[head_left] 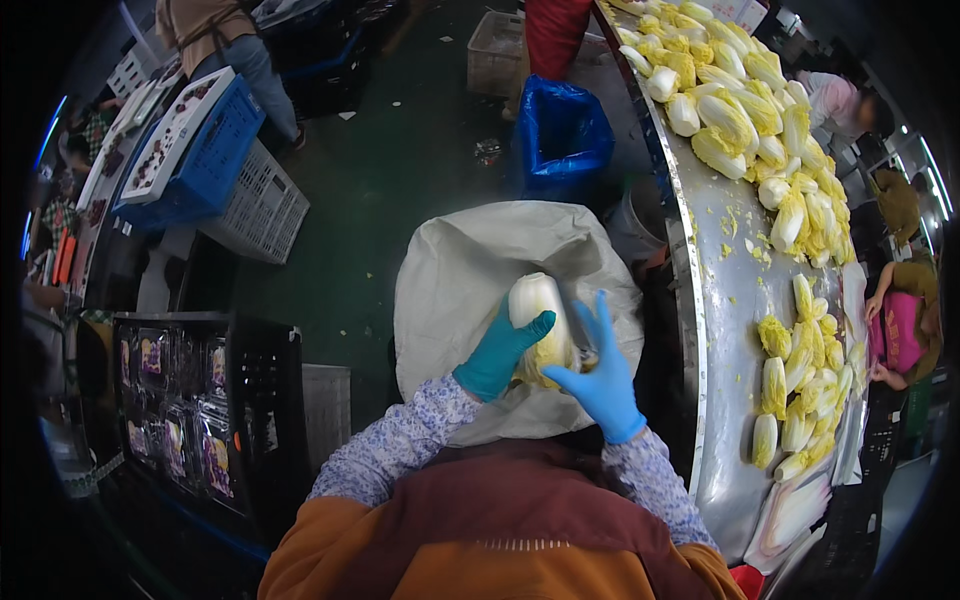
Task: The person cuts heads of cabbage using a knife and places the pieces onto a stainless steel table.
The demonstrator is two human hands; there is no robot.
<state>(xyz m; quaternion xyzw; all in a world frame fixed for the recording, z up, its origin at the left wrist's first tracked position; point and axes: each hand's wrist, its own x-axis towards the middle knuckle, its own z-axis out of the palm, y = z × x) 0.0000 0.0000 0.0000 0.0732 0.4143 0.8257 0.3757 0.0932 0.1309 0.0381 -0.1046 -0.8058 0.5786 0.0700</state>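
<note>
A napa cabbage (540, 318), white at its upper end and yellowish lower down, is held over a large white woven sack (450, 262). My left hand (503, 350), in a green glove, is closed around the cabbage's left side with the thumb across its front. My right hand (603, 380), in a blue glove, is at the cabbage's lower right. Its fingers are stretched upward and its thumb is spread toward the cabbage; I cannot tell whether the thumb touches it. The area between the right fingers and the cabbage is blurred.
A metal table (735, 300) on the right bears a heap of napa cabbages (725, 120) and a smaller group nearer me. A blue-lined bin (563, 135) stands beyond the sack. On the left are a black crate (270, 400) of packs and blue crates (210, 140). Several people work around.
</note>
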